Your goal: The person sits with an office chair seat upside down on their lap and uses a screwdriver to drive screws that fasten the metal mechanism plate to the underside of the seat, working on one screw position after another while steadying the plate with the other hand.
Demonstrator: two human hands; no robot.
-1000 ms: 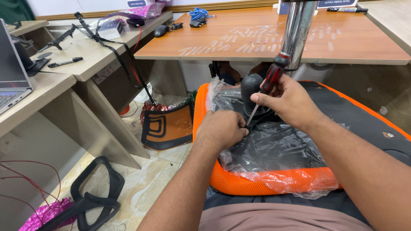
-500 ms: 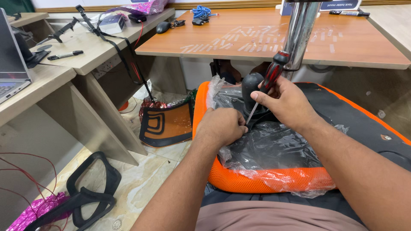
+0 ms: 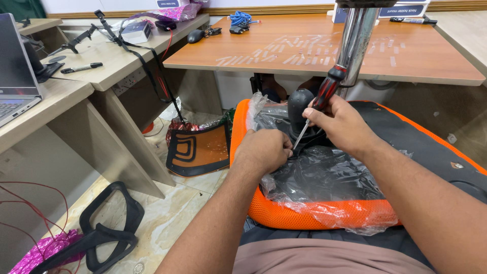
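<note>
An upturned chair seat [image 3: 324,215] with an orange mesh rim and a clear plastic wrap lies across my lap. My right hand [image 3: 341,124] grips a screwdriver [image 3: 324,96] with a red and black handle, its tip angled down at the seat's black underside. My left hand [image 3: 264,149] is closed beside the tip, pressed on the plastic; what it holds is hidden. A chrome gas-lift column [image 3: 355,35] rises behind the screwdriver, next to a black knob [image 3: 299,104].
A wooden table [image 3: 314,50] stands ahead with strips of tape, a blue cable and a marker. Desks at left carry a laptop [image 3: 15,81], a pen and straps. On the floor lie an orange and black chair panel [image 3: 199,149] and a black armrest frame [image 3: 104,228].
The view has shifted slightly. My hands stay at the same spot on the seat, with the screwdriver held at much the same angle.
</note>
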